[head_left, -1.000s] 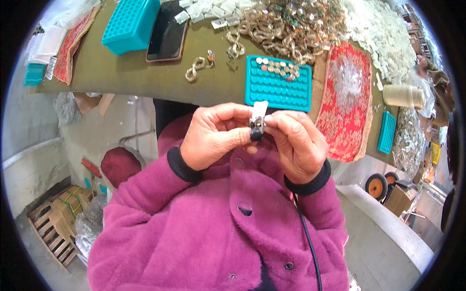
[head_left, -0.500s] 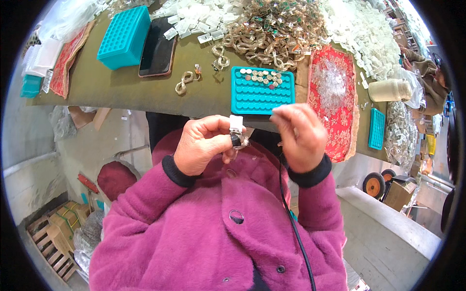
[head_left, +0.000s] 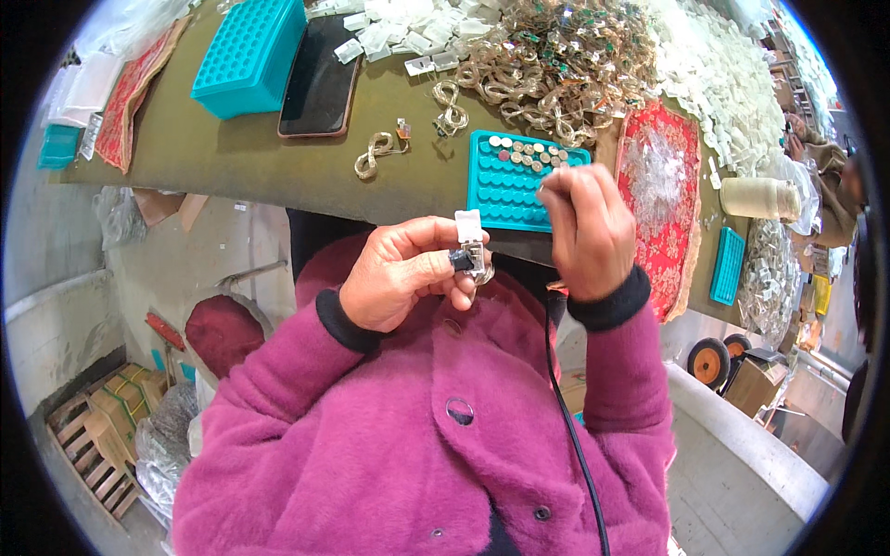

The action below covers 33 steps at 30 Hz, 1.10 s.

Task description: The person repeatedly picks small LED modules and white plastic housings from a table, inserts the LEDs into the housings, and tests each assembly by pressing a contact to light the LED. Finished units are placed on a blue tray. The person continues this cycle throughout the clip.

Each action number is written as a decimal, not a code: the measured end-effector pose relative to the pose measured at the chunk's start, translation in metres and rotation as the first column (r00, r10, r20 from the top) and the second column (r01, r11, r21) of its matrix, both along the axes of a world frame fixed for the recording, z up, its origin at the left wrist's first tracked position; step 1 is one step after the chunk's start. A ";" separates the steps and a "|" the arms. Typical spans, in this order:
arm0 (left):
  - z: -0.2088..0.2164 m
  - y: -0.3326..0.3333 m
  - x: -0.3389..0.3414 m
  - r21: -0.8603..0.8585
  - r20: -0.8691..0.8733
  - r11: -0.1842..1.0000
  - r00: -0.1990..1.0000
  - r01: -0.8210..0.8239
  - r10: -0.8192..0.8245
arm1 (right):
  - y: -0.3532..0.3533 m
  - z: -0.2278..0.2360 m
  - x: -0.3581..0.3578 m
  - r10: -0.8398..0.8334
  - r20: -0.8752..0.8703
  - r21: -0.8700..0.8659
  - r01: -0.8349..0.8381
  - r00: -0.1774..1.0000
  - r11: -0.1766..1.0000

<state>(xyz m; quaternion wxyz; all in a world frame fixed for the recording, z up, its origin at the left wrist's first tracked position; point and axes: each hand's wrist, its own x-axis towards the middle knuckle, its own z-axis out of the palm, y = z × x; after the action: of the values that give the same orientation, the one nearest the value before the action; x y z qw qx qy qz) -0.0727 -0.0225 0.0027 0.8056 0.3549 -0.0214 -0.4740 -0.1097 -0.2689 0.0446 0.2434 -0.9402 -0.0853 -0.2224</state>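
Observation:
In my left hand (head_left: 400, 269), thumb and fingers pinch a small battery case (head_left: 475, 255) with its white lid (head_left: 468, 225) raised. A dark piece covers part of the case by my thumb, and a loop of clear wire hangs below it. My right hand (head_left: 593, 227) is over the right edge of a turquoise tray (head_left: 496, 208), its fingertips pressed together. A tiny pale glint shows at those fingertips, too small to name. Several round button cells (head_left: 528, 148) lie in the tray's upper rows; the lower pockets hold none that I can see.
Wire bundles (head_left: 556, 74) and white plastic cases (head_left: 723, 93) are heaped at the back. Left stand a turquoise rack (head_left: 250, 60), a phone (head_left: 320, 83) and a loose wire coil (head_left: 373, 156). A red patterned cloth (head_left: 654, 250) and a spool (head_left: 760, 198) lie right.
My right hand has moved up from the tray's lower right corner to its right side, fingertips together. My left hand keeps the case, now turned so its inside shows more. The view has shifted slightly.

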 end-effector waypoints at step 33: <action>0.015 0.010 -0.019 -0.080 0.135 0.996 0.990 0.048 -0.036 | 0.046 -0.002 -0.063 0.422 -0.312 0.934 0.194 0.851 0.299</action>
<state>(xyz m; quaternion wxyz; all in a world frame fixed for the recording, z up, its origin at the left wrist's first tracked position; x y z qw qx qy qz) -0.0914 -0.0121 0.0177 0.8063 0.3514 -0.1025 -0.4647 -0.1727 -0.2226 0.0430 0.7767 -0.6254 0.0592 0.0454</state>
